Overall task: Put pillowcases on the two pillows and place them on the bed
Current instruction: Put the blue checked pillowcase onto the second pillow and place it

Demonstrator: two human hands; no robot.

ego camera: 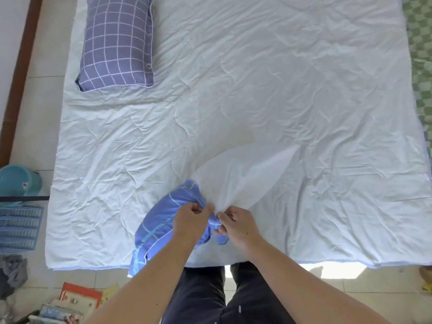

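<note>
**Two pillows, one dressed and one bare**

Here one bed fills most of the view, covered by a single wrinkled white sheet that reaches its near edge. On it lie two pillows. The covered pillow, already in a purple case with a white grid, sits at the far left corner of the bed, its top end cut off by the frame. The bare pillow, plain white, lies near the front edge in the middle and is hard to tell from the sheet beneath it. One pillowcase, blue with pale lines, is bunched up at the bare pillow's near left end and hangs slightly over the bed's edge.

Two hands work at that spot. The left hand has its fingers curled round a fold of the pillowcase, and the right hand pinches the cloth just beside it, the two nearly touching. Whether the pillow's corner is inside the case cannot be told.

The floor is pale tile. To the left stand a teal tub and a blue basket, both cut off by the frame; below them lies a small pile of books, partly out of view.
</note>
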